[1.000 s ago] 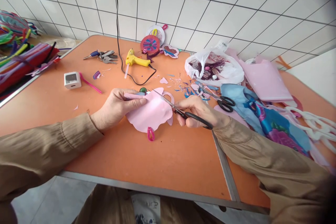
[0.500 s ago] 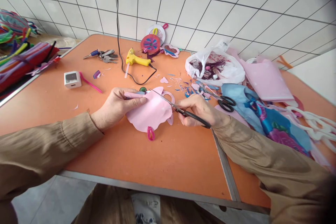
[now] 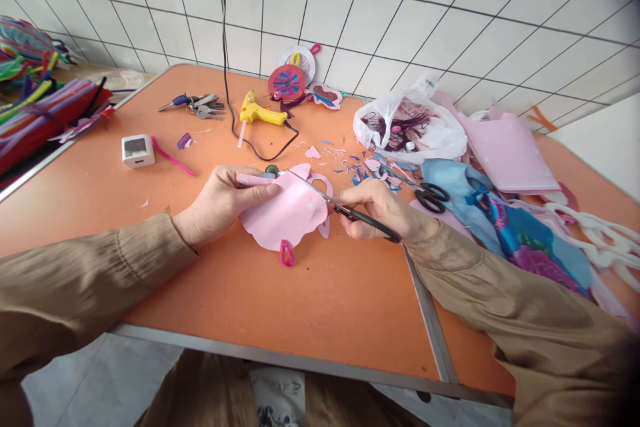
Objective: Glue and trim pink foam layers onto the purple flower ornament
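Note:
My left hand [image 3: 223, 199] is closed on the left edge of a pink sheet [image 3: 284, 212] with a wavy outline, thumb on top. A magenta loop [image 3: 287, 253] hangs from the sheet's near edge, and a dark green round piece [image 3: 271, 169] shows at its far edge. My right hand [image 3: 377, 208] is closed round black-handled scissors [image 3: 350, 212]. Their blades lie across the right part of the sheet, pointing to the far left. A curved pink strip [image 3: 324, 185] curls beside the blades. Whether the blades are fully closed is hard to see.
A yellow glue gun [image 3: 263, 115], keys [image 3: 205, 107] and a white box-shaped device [image 3: 138, 151] lie beyond my left hand. Past my right hand are paper scraps [image 3: 357, 167], a second pair of scissors [image 3: 432, 197], a white plastic bag [image 3: 445, 137] and blue fabric [image 3: 453, 187].
Almost nothing differs. The pink sheet and scissors have shifted very slightly, and both hands keep their hold.

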The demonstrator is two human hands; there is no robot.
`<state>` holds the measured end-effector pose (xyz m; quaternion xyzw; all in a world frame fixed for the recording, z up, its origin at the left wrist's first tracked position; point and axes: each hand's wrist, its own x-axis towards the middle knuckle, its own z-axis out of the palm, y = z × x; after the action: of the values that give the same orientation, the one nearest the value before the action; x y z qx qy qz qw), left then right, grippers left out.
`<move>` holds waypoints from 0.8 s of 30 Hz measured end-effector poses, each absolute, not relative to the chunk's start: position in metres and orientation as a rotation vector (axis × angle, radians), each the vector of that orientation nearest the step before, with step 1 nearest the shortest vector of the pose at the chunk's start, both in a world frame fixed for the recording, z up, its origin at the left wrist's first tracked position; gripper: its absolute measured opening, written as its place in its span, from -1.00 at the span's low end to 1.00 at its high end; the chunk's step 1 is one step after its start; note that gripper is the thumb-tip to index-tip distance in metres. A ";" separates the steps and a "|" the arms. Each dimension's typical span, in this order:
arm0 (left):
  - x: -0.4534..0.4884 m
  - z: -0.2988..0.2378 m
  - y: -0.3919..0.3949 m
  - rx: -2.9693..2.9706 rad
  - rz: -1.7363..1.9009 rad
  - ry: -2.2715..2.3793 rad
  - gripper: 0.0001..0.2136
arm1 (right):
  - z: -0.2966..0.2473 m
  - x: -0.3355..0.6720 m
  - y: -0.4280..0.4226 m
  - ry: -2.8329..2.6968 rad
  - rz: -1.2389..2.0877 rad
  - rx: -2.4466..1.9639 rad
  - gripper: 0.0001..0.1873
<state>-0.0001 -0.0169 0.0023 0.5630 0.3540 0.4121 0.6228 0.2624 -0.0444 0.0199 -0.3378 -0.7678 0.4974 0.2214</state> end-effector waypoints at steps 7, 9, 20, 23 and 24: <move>0.001 0.002 -0.016 1.300 0.958 0.820 -0.84 | 0.020 0.263 -0.045 -2.109 1.364 -0.942 -0.45; 0.001 0.002 -0.016 1.301 0.963 0.822 -0.84 | 0.020 0.263 -0.045 -2.118 1.361 -0.930 -0.43; 0.001 0.003 -0.018 1.317 0.966 0.874 -0.81 | 0.019 0.264 -0.044 -2.109 1.358 -0.950 -0.56; 0.001 0.004 -0.017 1.330 0.976 0.874 -0.80 | 0.012 0.266 -0.041 -2.076 1.373 -0.940 -0.69; 0.001 0.004 -0.017 1.336 0.978 0.876 -0.80 | 0.009 0.267 -0.040 -2.076 1.369 -0.923 -0.73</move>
<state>0.0007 -0.0172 0.0041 0.5746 0.3766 0.4204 0.5927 0.2668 -0.0397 0.0091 -0.3377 -0.7593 0.5008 0.2421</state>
